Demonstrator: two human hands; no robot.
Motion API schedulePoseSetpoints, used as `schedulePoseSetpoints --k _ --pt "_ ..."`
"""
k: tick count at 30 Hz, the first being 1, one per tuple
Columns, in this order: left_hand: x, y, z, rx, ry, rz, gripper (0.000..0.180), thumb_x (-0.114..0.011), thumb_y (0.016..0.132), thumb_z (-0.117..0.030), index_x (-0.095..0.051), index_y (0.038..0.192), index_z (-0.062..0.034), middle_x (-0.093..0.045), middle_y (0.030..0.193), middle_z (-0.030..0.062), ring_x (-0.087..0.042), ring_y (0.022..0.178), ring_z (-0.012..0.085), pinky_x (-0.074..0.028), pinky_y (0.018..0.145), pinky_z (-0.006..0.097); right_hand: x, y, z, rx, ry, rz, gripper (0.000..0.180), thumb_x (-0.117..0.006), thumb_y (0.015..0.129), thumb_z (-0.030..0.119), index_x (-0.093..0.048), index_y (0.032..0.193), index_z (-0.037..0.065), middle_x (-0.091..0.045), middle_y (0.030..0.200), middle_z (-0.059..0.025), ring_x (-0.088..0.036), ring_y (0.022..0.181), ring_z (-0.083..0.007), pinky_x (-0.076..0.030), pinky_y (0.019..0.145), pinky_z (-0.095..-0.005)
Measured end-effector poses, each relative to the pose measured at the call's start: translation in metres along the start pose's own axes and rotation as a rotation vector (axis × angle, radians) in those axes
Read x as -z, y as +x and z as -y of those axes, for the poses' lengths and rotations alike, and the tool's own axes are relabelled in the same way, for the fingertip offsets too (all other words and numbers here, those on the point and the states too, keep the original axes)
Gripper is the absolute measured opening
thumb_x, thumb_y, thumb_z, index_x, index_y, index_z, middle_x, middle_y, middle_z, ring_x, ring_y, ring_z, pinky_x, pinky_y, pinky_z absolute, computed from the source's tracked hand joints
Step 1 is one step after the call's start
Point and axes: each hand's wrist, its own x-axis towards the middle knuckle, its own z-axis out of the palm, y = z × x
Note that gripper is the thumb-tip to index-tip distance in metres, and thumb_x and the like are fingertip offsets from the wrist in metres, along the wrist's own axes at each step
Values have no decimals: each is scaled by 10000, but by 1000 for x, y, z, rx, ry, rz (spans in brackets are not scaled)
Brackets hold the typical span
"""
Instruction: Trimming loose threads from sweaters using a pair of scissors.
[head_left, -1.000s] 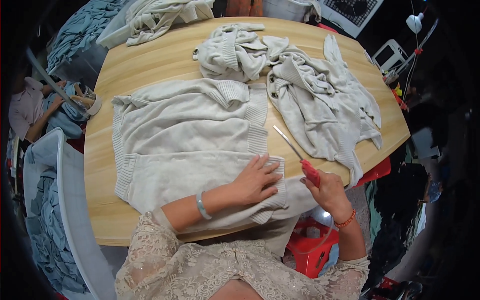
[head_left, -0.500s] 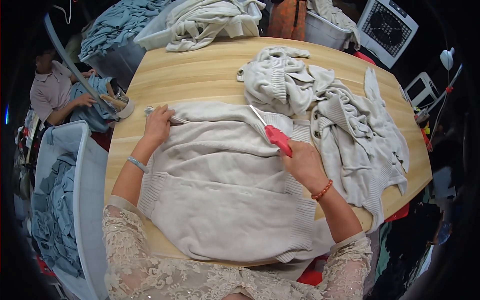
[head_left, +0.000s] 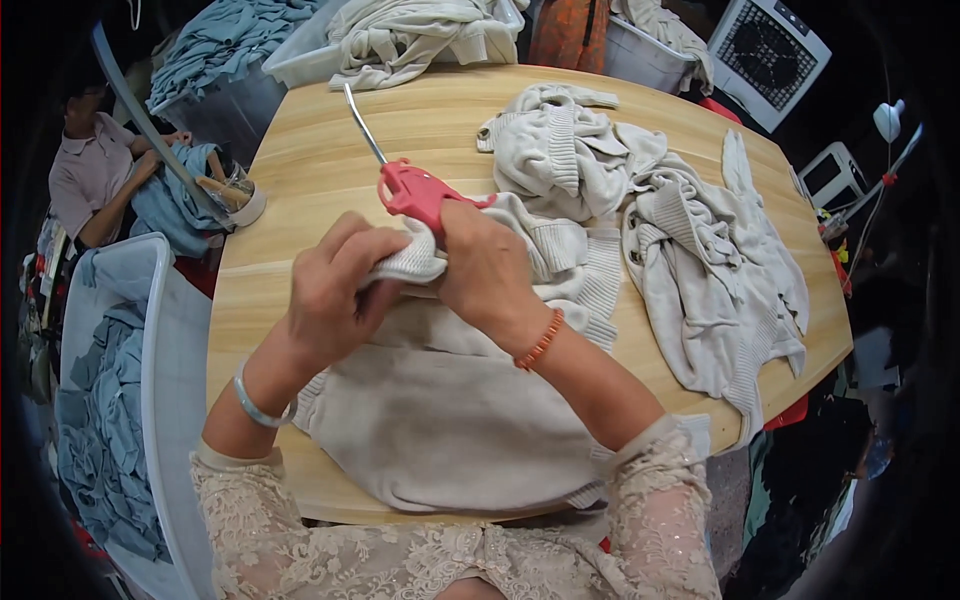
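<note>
A cream knitted sweater (head_left: 450, 430) lies on the table in front of me, its upper part lifted and bunched. In my left hand (head_left: 340, 285) I grip a ribbed edge (head_left: 412, 262) of it, fingers closed around the cloth. My right hand (head_left: 487, 265) is right beside, wrapped round a pinkish-red air blow gun (head_left: 425, 192) with a long thin metal nozzle pointing away to the far left. Whether the right fingers also pinch some knit is hidden.
More cream sweaters (head_left: 690, 270) lie heaped on the right of the wooden table (head_left: 300, 150). A tub (head_left: 155, 400) of blue-grey garments stands at left, other filled tubs (head_left: 290, 65) behind. A person (head_left: 95, 175) handles blue-grey cloth at far left.
Both hands have come together over the sweater's upper part. The left has lifted a ribbed edge; the right has moved left with the blow gun, and the sweater has been pulled up and bunched.
</note>
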Motion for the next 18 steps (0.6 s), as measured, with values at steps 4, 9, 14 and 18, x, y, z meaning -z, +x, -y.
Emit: schedulePoseSetpoints --k 4,9,14,18 --pt "39 -17 0 -56 254 43 379 -752 676 40 -616 1018 -48 -570 786 107 -598 628 266 -475 514 354 5 3 -42 -103 -248 -114 121 -534 816 33 -544 935 16 -635 894 -187 -652 837 -360 -537 685 -458" --pt "58 -51 28 17 522 162 311 -714 715 2 -611 999 -69 -554 818 96 -615 667 289 -486 558 368 64 -16 -104 -186 -593 -201 140 -542 821 43 -578 956 41 -657 888 -160 -671 817 -328 -554 702 -426" --pt "50 -36 34 -79 618 37 267 -613 784 -4 -639 1037 -86 -539 794 100 -592 670 301 -463 562 396 135 -36 -98 -56 -791 -328 115 -554 786 29 -597 890 52 -663 814 -164 -676 795 -317 -554 680 -413" --pt "61 -36 36 -59 621 6 400 -628 728 -2 -679 1106 -123 -577 838 77 -584 808 278 -438 733 381 209 -75 -92 -41 -930 -386 188 -610 787 29 -612 972 59 -671 806 -164 -666 732 -359 -536 642 -447"
